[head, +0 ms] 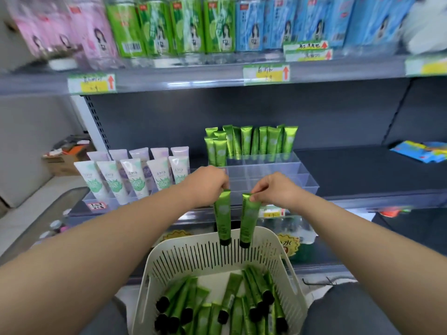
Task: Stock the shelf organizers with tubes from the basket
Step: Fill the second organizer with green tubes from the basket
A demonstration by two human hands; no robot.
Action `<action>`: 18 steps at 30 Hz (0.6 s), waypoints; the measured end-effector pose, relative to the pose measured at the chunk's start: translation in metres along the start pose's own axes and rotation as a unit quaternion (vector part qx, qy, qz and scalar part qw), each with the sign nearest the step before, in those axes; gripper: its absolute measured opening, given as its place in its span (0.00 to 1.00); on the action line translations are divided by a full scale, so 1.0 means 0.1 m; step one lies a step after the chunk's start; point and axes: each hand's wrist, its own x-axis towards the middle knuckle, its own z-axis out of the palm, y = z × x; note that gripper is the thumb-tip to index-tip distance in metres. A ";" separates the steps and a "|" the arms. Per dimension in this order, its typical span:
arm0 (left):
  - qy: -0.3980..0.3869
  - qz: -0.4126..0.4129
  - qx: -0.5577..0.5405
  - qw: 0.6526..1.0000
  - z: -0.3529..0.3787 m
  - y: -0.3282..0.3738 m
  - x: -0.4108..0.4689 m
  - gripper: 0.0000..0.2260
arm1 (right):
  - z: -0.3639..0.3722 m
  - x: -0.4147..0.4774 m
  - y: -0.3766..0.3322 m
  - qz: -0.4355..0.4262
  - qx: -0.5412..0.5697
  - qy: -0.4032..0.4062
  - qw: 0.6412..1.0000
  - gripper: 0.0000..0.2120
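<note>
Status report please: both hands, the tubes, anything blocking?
Left hand pinches one green tube, right hand pinches a second tube. Both hang cap-down over the basket. Nothing blocks the clear organizer behind.

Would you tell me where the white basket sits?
Head view, bottom centre: the basket lies below the left hand and right hand, before the shelf.

On the dark shelf board, at centre: a clear organizer, with green tubes standing upright in its back rows. Just left of the organizer — a second clear tray, filled with pale tubes upright in two rows. Well to the right of the organizer, flat blue packets. Above the organizer — an upper shelf lined with pink packs, green packs and blue packs, price tags clipped along its front edge.
</note>
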 end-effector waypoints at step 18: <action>0.099 -0.003 0.029 0.995 -0.40 -0.17 1.02 0.13 | -0.65 0.77 -0.25 -0.069 0.023 0.106 0.992 0.02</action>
